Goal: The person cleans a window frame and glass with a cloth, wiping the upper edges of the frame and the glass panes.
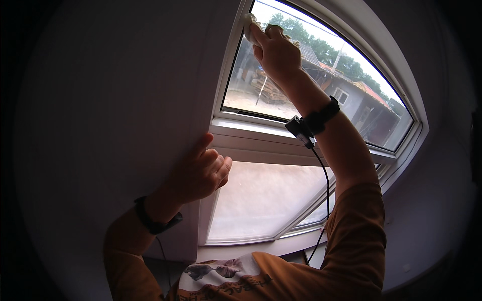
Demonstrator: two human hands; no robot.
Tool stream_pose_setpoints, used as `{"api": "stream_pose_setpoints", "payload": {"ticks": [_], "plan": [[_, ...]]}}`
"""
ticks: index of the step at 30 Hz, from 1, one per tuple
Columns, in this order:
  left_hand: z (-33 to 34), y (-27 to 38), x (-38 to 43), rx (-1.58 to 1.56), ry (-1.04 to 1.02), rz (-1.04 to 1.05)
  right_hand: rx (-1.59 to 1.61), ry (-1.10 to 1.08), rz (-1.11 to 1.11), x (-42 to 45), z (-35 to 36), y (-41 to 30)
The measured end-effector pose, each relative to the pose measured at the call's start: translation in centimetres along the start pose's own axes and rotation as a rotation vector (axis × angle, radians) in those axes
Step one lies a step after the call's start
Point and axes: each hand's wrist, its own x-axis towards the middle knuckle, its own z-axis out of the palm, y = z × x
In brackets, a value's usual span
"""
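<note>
My right hand [279, 52] is raised to the upper window and grips a crumpled pale cloth [248, 28]. The cloth lies against the upper-left part of the glass pane [241, 88], by the white window frame [226, 71]. Part of the cloth is hidden behind my fingers. Lower down, my left hand [201, 173] is by the wall edge left of the window, one finger extended and the others loosely curled. No object shows in it. Whether that fingertip touches the wall edge, I cannot tell.
Below the white crossbar [263, 145] is a lower pane [260, 199] with a sliding sash edge. Black straps circle both wrists; a small device [300, 131] on the right one trails a black cable [327, 188]. A dark wall [113, 113] is at left.
</note>
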Motion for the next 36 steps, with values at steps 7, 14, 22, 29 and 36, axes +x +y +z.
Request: {"api": "stream_pose_setpoints", "payload": {"ticks": [7,14,22,29,36], "plan": [[-0.3,0.2,1.7,0.014,0.076,-0.017,0.115,0.158,0.217,6.2,-2.4,3.2],[-0.4,0.4,3.1,0.005,0.071,-0.023,0.033,0.068,0.187,6.8,-2.0,2.3],[-0.8,0.0,2.3,0.0,-0.05,-0.022,0.116,0.035,-0.008,-2.7,0.8,-2.7],[0.3,0.0,1.0,-0.03,-0.066,-0.035,0.089,-0.175,-0.261,-9.4,0.8,-3.9],[-0.1,-0.1,1.7,-0.001,0.055,-0.048,0.048,-0.033,-0.203,-7.1,-0.1,-3.0]]}}
